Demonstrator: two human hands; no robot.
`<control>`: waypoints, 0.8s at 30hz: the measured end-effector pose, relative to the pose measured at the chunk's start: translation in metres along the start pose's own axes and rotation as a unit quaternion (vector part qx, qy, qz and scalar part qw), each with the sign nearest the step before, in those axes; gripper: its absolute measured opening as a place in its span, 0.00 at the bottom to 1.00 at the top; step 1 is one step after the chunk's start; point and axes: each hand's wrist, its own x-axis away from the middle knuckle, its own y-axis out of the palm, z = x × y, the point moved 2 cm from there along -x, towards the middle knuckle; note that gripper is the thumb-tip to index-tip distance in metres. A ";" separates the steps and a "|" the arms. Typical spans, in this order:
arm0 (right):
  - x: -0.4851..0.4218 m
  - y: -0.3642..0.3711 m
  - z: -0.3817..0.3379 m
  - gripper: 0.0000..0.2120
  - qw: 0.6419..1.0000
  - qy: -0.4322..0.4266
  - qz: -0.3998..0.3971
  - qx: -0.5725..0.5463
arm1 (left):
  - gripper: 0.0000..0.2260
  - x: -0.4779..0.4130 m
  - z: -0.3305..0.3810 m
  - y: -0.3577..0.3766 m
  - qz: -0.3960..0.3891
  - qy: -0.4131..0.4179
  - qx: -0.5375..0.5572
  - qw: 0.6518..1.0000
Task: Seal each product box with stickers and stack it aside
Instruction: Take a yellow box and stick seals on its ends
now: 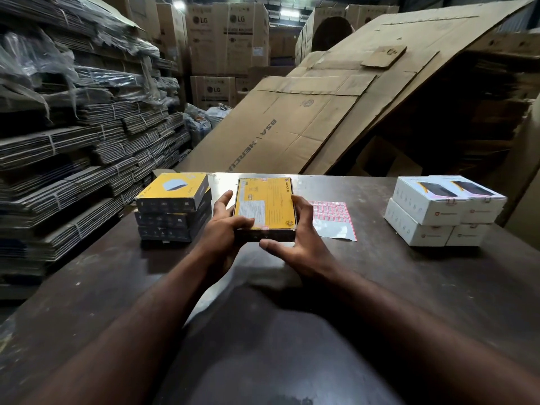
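A flat yellow product box (pixel 268 200) with a white label lies back side up at the middle of the dark table (pixel 409 287). My left hand (pixel 225 226) grips its left near corner, thumb across the top. My right hand (pixel 298 244) cups its right edge, fingers curled along the side and thumb spread below the front edge. A small pinkish sticker sits on the box's near edge. A sheet of red-and-white stickers (pixel 333 217) lies flat just right of the box. A stack of three yellow-and-black boxes (pixel 174 210) stands to the left.
White product boxes (pixel 444 210) are stacked in two layers at the right of the table. Bundled flattened cartons (pixel 73 147) fill the left side. Large flattened cardboard sheets (pixel 336 106) lean behind the table, with LG cartons (pixel 230 33) beyond.
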 end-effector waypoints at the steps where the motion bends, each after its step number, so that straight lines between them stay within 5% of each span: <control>1: 0.000 0.001 0.000 0.42 1.000 0.014 0.006 -0.023 | 0.35 -0.001 0.000 0.000 0.001 0.001 0.001 1.000; 12: -0.002 -0.001 0.001 0.33 0.994 0.067 0.027 -0.081 | 0.34 -0.002 -0.006 0.001 -0.019 0.017 -0.024 0.999; 18: -0.002 0.000 0.006 0.25 0.990 0.074 0.041 -0.110 | 0.49 0.000 -0.009 0.001 -0.028 0.046 -0.097 0.994; 24: -0.002 0.004 0.004 0.33 0.989 0.073 0.066 -0.111 | 0.39 -0.002 -0.008 0.002 -0.022 0.065 -0.053 0.996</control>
